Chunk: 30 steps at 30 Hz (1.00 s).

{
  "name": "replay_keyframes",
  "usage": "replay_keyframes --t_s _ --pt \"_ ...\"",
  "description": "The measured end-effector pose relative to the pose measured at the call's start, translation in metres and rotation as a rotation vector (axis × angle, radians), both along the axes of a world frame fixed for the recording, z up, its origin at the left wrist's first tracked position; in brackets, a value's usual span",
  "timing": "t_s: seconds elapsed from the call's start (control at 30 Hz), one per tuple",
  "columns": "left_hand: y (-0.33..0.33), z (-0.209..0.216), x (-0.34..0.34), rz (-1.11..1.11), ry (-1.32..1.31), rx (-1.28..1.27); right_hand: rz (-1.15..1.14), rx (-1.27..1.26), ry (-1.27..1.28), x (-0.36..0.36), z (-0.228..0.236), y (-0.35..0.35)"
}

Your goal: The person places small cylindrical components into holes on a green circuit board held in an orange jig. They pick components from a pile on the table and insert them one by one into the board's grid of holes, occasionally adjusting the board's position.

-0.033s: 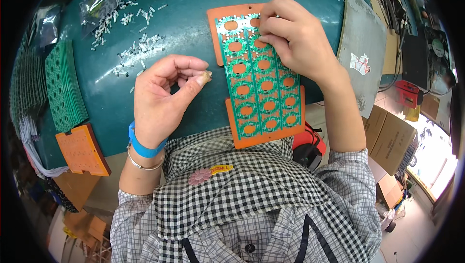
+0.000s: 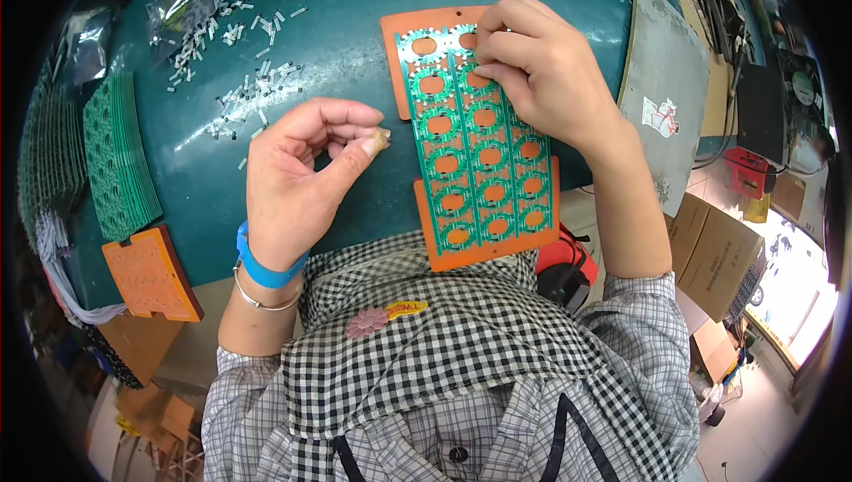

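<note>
A green circuit board panel (image 2: 468, 158), with rows of ring-shaped boards, lies on an orange fixture plate (image 2: 497, 256). My right hand (image 2: 546, 69) is over the panel's far right part, thumb and fingertips pinched together close to the rings. Whatever lies between those fingertips is hidden. Left of the panel, apart from it, my left hand (image 2: 306, 167) is closed in a pinch. A small yellowish bit (image 2: 382, 139) shows at its thumb and fingertip; I cannot make out what it is. Small white parts with dark ends (image 2: 257, 96) are scattered on the table beyond my left hand.
Stacked green panels (image 2: 120, 158) and another orange plate (image 2: 153, 275) stand at the left. A clear plastic bag (image 2: 185, 7) lies at the far left. On the right are a grey board (image 2: 661, 82) and a cardboard box (image 2: 714, 256). The green tabletop (image 2: 342, 47) runs beneath.
</note>
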<state>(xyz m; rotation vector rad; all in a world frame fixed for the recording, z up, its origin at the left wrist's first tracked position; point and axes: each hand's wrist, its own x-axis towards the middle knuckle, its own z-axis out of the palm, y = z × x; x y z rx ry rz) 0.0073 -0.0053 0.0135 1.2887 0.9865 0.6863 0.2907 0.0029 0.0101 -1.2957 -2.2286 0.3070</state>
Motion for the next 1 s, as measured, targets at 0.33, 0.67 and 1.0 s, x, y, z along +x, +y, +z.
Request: replay_keyframes --t_s 0.33,0.67,1.0 --pt "-0.013 0.008 0.017 0.016 -0.128 -0.056 0.166 -0.085 0.319 -0.043 0.029 -0.026" --pt "0.009 0.002 -0.006 0.051 0.445 0.845 -0.097 -0.315 0.509 -0.023 0.024 -0.038" --pt "0.047 -0.021 -0.026 0.052 0.843 0.929 -0.117 -0.284 0.298 0.004 0.006 -0.030"
